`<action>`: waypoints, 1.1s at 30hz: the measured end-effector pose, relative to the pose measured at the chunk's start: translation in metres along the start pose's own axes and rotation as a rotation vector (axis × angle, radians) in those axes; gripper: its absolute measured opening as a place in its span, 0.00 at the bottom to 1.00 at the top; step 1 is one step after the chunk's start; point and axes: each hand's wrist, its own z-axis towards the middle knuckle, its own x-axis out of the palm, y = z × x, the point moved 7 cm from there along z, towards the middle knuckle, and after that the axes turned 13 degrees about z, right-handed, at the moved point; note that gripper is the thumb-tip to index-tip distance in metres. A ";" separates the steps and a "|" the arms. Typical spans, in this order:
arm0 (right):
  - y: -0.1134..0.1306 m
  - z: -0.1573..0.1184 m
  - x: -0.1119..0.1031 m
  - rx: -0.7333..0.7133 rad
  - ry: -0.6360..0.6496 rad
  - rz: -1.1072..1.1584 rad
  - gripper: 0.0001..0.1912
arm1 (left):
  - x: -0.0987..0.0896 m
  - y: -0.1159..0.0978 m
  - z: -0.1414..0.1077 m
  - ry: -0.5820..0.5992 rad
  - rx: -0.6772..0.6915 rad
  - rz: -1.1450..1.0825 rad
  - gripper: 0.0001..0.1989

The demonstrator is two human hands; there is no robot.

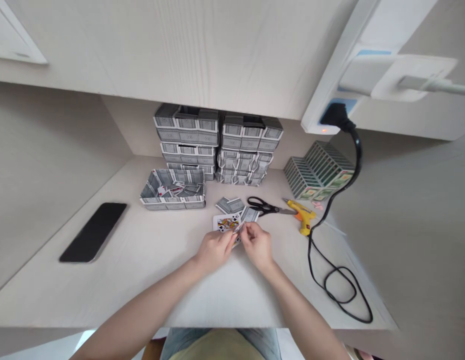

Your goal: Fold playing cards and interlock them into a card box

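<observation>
Near side of queen card (pixel 225 221): left hand (pixel 214 250) and right hand (pixel 258 245), fingers of each pinching a small card (pixel 239 228) over its right edge. Beyond it, grey-backed cards (pixel 235 205). Judged risk: uneven pinching could crease the small card; a bumped wrist could scatter the grey-backed cards.

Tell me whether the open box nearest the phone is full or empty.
Partly filled: inside the box, loose cards lie low, with the inner back wall showing above them.
</observation>
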 end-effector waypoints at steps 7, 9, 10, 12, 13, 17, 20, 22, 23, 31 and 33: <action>0.002 0.000 -0.001 -0.035 -0.014 -0.001 0.12 | -0.001 0.006 0.001 0.004 -0.071 0.027 0.10; 0.004 0.002 -0.004 -0.043 -0.014 0.014 0.13 | 0.000 0.009 0.000 0.010 -0.104 0.019 0.11; 0.005 0.003 -0.005 -0.050 -0.013 0.009 0.14 | 0.001 0.010 0.000 0.010 -0.108 0.017 0.11; 0.007 0.003 -0.006 -0.069 -0.007 -0.023 0.14 | 0.001 0.009 0.000 0.005 -0.102 0.024 0.11; 0.008 0.003 -0.005 -0.082 -0.004 -0.049 0.14 | 0.000 0.008 0.000 0.000 -0.090 0.030 0.11; 0.009 -0.002 -0.004 -0.132 -0.041 -0.183 0.14 | -0.005 -0.002 0.000 -0.030 -0.012 0.027 0.09; 0.009 -0.005 -0.006 -0.136 -0.120 -0.225 0.14 | -0.008 -0.005 0.000 -0.053 0.010 0.027 0.08; 0.007 -0.003 -0.005 -0.112 -0.116 -0.148 0.14 | -0.008 -0.002 0.000 -0.055 -0.020 0.043 0.09; 0.006 -0.002 -0.004 -0.086 -0.090 -0.069 0.14 | -0.008 0.001 0.000 -0.057 -0.045 0.050 0.10; -0.014 0.007 0.010 0.213 0.153 0.389 0.16 | -0.011 0.019 -0.001 -0.099 -0.223 0.007 0.11; -0.010 0.006 0.007 0.143 0.148 0.287 0.15 | -0.010 0.018 -0.002 -0.083 -0.233 -0.032 0.11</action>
